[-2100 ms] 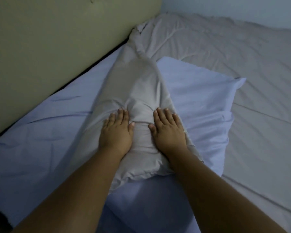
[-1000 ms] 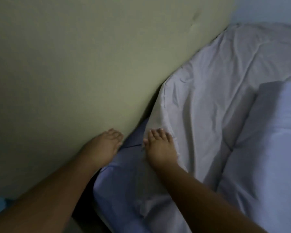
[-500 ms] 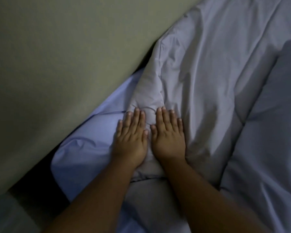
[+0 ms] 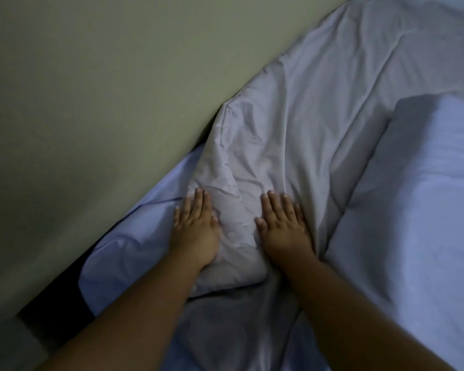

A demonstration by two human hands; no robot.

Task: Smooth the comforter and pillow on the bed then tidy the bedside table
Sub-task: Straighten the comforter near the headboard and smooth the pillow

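The grey comforter (image 4: 300,124) lies bunched along the headboard side of the bed, its folded edge creased between my hands. My left hand (image 4: 194,231) rests flat on the comforter's left edge, fingers spread, partly over the pale blue sheet (image 4: 134,236). Flat on the comforter, a hand's width to the right, lies my right hand (image 4: 284,228). Neither hand holds anything. A light blue pillow (image 4: 418,204) lies at the right, touching the comforter. The bedside table is out of view.
A beige padded headboard (image 4: 105,103) fills the upper left. A dark gap (image 4: 56,306) runs between it and the mattress corner at lower left. More comforter stretches to the upper right.
My hands lay side by side on the comforter half a second ago; they have slid apart, left hand leftwards and right hand rightwards, flattening the fabric. The view shifted slightly.
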